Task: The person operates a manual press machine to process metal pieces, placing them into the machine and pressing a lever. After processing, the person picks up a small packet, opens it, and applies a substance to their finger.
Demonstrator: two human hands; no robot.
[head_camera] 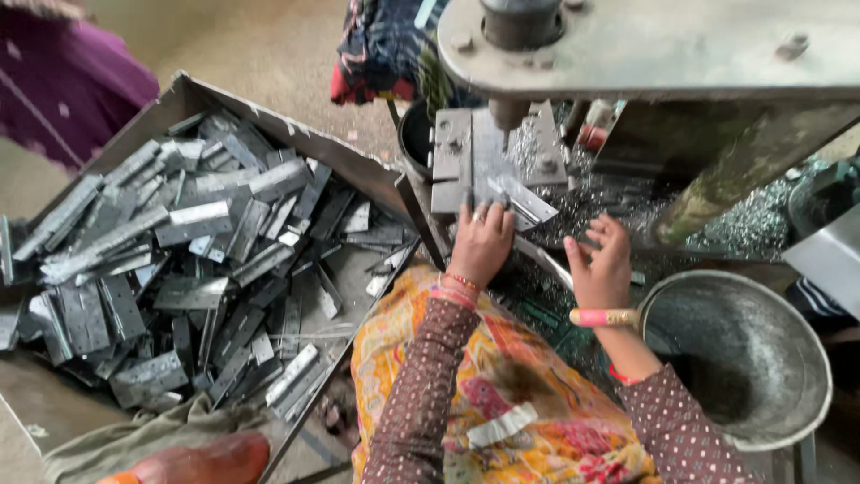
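Steel filled most of the view. At twelve to two o'clock loomed the press (pixel 645 45), its heavy grey head overhanging a ram above the bed (pixel 466 157). From nine to seven o'clock sat a large open box (pixel 269 116) heaped with grey hinge plates (pixel 179 260), lying every way, many overlapping. At four o'clock stood a round metal bowl (pixel 735 358), dull and dusty inside, just beside the right forearm. Metal shavings (pixel 743 229) glittered across the press base at three o'clock. At six o'clock a patterned orange and yellow cloth (pixel 528 394) covered the lap, with one stray plate (pixel 502 425) lying on it.

At the centre, the left hand (pixel 482 242) lay palm down on the press bed, fingers pressing a single hinge (pixel 520 199) that rested flat under the ram at about one o'clock from that hand; it held the piece by pressure, not wrapped around it. The right hand (pixel 602 264) hovered at three o'clock from the left, fingers loosely curled and spread, holding nothing, close to the hinge's end but apart from it. A pink bangle (pixel 605 317) circled the right wrist.
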